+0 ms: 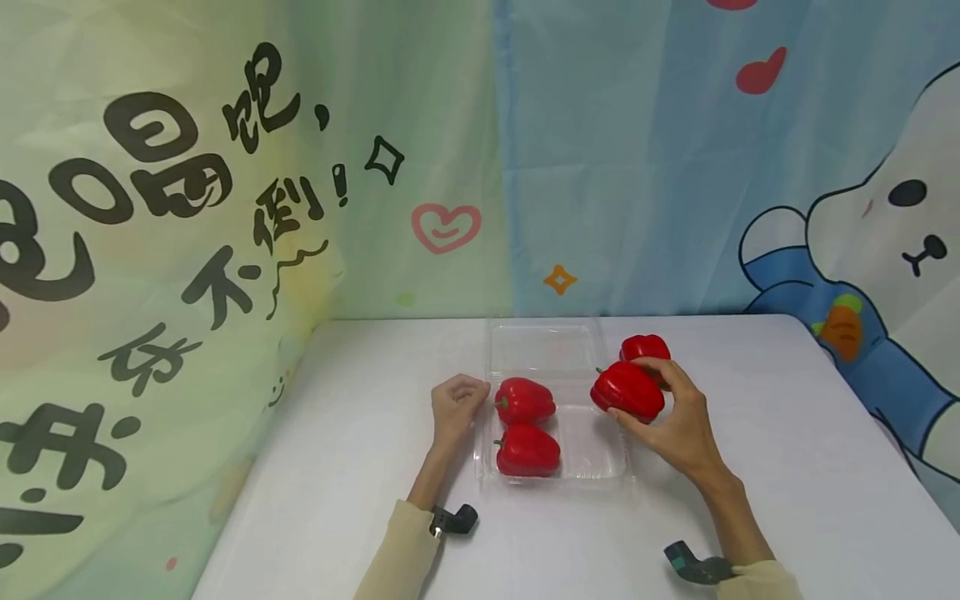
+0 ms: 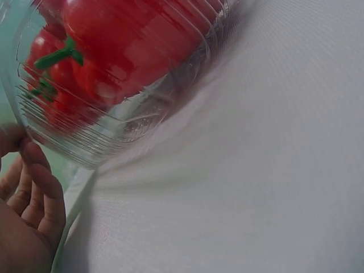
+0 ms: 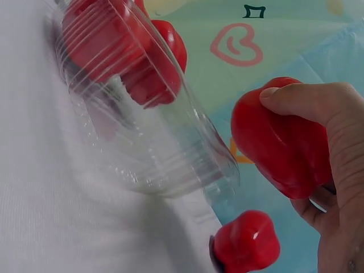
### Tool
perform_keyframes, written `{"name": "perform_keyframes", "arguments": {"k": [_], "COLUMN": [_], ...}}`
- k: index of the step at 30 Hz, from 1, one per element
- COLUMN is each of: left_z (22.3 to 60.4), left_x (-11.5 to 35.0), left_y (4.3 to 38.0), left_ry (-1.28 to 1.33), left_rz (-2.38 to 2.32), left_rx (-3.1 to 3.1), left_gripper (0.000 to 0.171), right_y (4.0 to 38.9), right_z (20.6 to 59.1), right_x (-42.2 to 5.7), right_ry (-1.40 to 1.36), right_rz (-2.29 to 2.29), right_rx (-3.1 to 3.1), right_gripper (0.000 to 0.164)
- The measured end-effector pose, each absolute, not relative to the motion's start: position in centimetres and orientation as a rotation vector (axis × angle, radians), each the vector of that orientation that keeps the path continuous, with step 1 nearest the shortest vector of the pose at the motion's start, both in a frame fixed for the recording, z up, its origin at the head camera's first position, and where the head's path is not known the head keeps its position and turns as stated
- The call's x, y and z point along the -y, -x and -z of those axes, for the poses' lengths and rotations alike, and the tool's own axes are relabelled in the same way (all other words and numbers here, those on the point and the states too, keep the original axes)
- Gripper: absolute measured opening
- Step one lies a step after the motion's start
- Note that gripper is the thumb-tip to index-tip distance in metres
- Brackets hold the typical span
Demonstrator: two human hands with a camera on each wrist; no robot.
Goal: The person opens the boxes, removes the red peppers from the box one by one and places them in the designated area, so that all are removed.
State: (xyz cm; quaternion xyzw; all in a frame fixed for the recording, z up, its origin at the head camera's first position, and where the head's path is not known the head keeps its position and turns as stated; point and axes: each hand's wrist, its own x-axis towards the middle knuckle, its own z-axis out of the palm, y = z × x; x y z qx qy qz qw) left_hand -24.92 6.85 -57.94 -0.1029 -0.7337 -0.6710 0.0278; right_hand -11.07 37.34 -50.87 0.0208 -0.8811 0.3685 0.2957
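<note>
My right hand [image 1: 678, 421] grips a red bell pepper [image 1: 628, 392] between thumb and fingers, holding it above the right side of a clear plastic clamshell box [image 1: 592, 442]. Two more red bell peppers lie in the box's left half, a rear one [image 1: 525, 401] and a front one [image 1: 528, 451], their green stems pointing left. At the box's left rim, my left hand [image 1: 454, 410] pinches the edge with thumb and forefinger; its other fingers curl loosely in the left wrist view. The bare right half of the box [image 3: 153, 165] shows in the right wrist view.
Behind the raised pepper, another red bell pepper [image 1: 647, 346] lies on the white table [image 1: 787, 433], right of the box. The clear lid [image 1: 543, 348] is folded back away from me. A printed curtain [image 1: 637, 167] hangs behind the table and along its left side.
</note>
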Motion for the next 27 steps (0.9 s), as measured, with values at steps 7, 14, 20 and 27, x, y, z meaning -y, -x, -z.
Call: {"name": "perform_keyframes", "arguments": {"k": [7, 14, 20, 27], "left_z": [57.8, 57.8, 58.0, 57.9], "left_x": [-6.8, -6.9, -7.0, -6.9], "left_y": [24.9, 24.8, 24.8, 24.8], "left_ry": [0.310, 0.305, 0.308, 0.287], "left_rz": [2.068, 2.058, 2.073, 2.092], "left_rx": [2.268, 2.274, 2.257, 2.260], "left_gripper": [0.016, 0.018, 0.017, 0.017], "right_y": [10.7, 10.2, 9.5, 9.0], "right_z": [50.9, 51.1, 51.4, 51.9], "right_x": [-38.2, -39.1, -40.0, -40.9], "right_ry": [-0.008, 0.043, 0.128, 0.260], "right_rz": [-0.966, -0.974, -0.977, -0.996], "right_rx": [2.302, 2.273, 2.280, 2.274], "right_gripper": [0.091, 0.089, 0.087, 0.086]}}
